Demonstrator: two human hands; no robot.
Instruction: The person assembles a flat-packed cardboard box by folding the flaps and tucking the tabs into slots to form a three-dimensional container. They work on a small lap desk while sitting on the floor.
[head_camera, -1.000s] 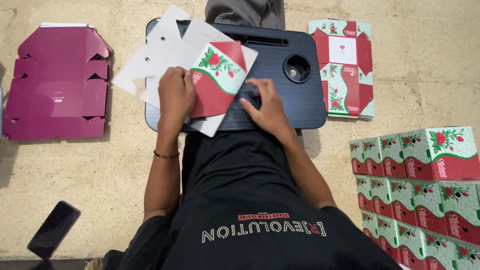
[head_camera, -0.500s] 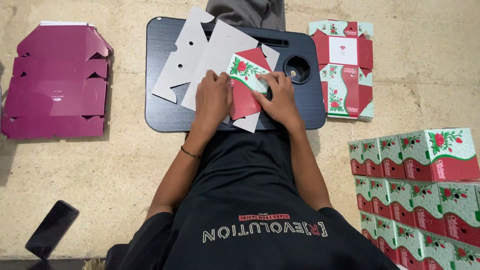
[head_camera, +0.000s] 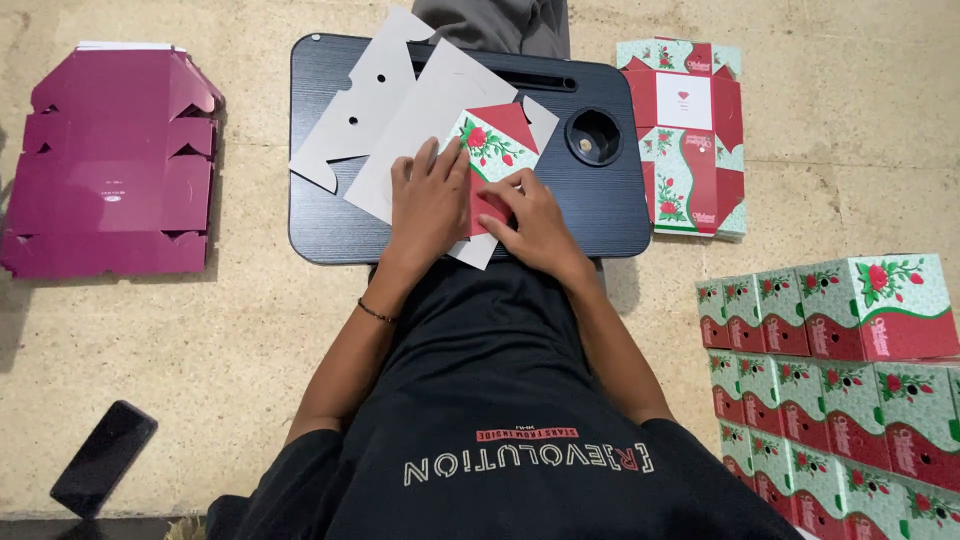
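While both hands (head_camera: 480, 205) press carton blank (head_camera: 490, 150)

Left hand (head_camera: 430, 200) flat; right hand (head_camera: 535, 220) pinching

Box stack (head_camera: 850, 390) cut off at right/bottom edge; hands hide part of the box blank (head_camera: 495, 150).

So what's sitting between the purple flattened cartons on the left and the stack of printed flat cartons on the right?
In the head view, the dark lap tray lies between the purple cartons and the printed flat cartons. On it, both hands press a half-folded rose-printed carton.
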